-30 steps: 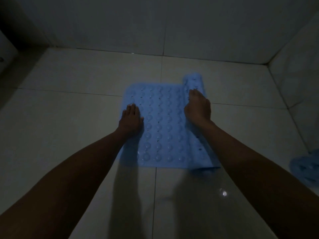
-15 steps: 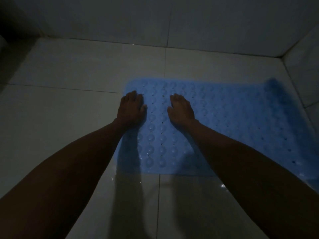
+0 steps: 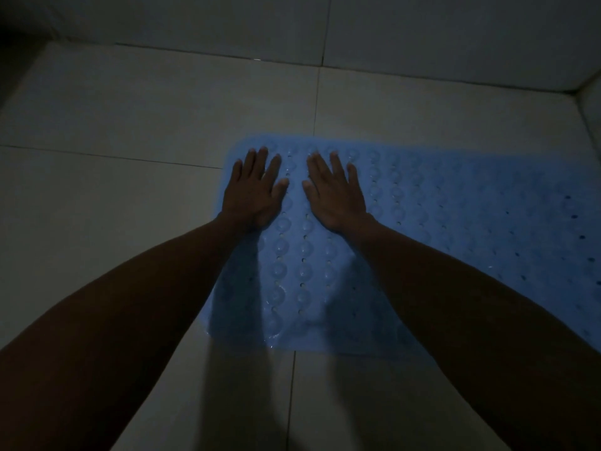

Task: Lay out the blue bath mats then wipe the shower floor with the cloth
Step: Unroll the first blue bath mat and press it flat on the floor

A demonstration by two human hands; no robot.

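We see the blue bath mat (image 3: 422, 242) unrolled flat on the tiled shower floor (image 3: 113, 206). At the mat's left end, our left hand (image 3: 255, 190) and right hand (image 3: 335, 193) press down side by side, fingers straight, grasping nothing.

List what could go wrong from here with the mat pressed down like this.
1. Both the left hand and right hand press flat only near the left end of the blue bath mat; the right part may not be pressed onto the floor and might slip.
2. The tiled floor shows glints along the mat's near edge, possibly water, so slipping is possible.
3. The dim light could hide wrinkles.
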